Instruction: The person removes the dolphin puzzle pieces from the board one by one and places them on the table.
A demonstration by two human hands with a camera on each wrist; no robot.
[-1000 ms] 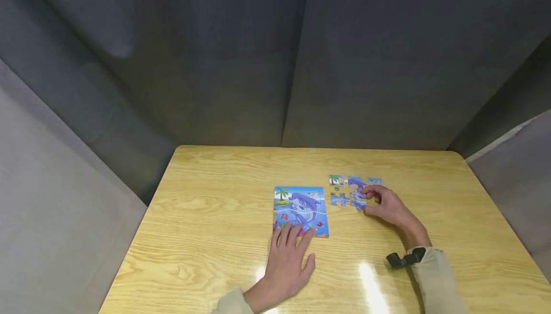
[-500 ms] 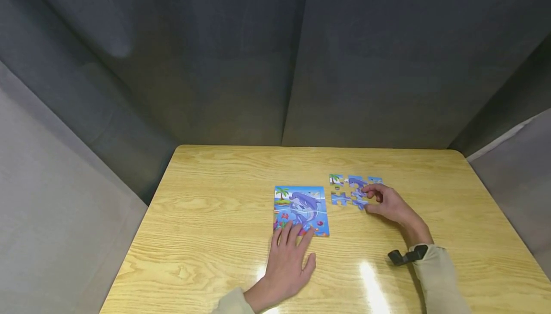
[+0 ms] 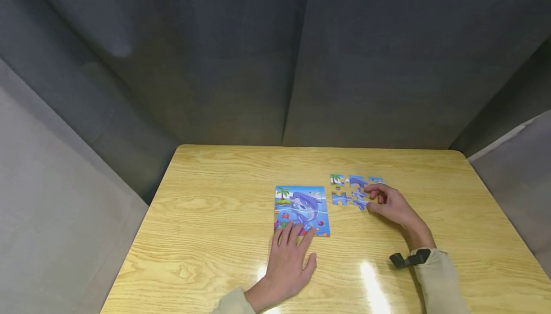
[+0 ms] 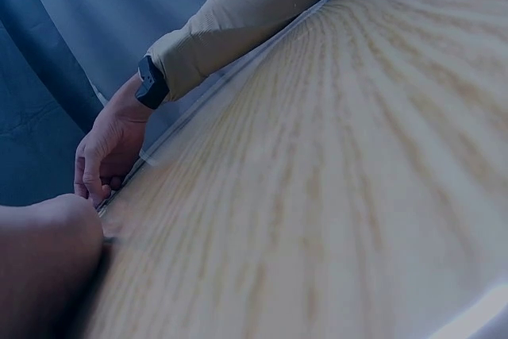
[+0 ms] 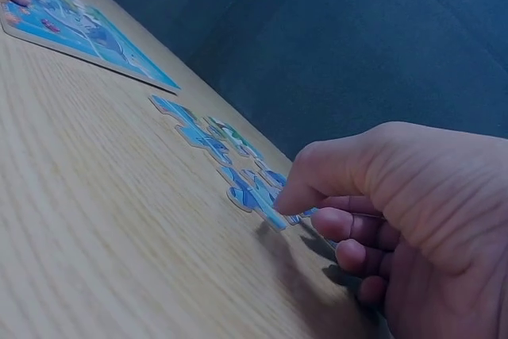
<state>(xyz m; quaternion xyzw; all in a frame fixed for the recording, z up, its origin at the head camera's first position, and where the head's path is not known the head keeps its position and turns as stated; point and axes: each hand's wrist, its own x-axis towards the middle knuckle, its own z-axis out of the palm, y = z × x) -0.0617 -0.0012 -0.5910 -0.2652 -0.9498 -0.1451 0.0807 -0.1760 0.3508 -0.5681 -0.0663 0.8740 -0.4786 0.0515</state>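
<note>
Left hand point(image 3: 287, 265), fingers extended, rests on near edge of dolphin board point(image 3: 303, 207). Right hand point(image 3: 393, 207) pinches puzzle piece point(image 3: 359, 204) on table point(image 3: 206, 218), right of board, beside other pieces point(image 3: 339, 199).

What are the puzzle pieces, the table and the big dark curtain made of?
Puzzle pieces: maybe thin wood or thick cardboard with printed fronts; their thin edges look brownish.
Table: wood or a wood-look covering, shiny; it has wavy grain and reflects a bright streak.
Dark curtain: probably cloth, mostly dull; it hangs in soft folds.
</note>
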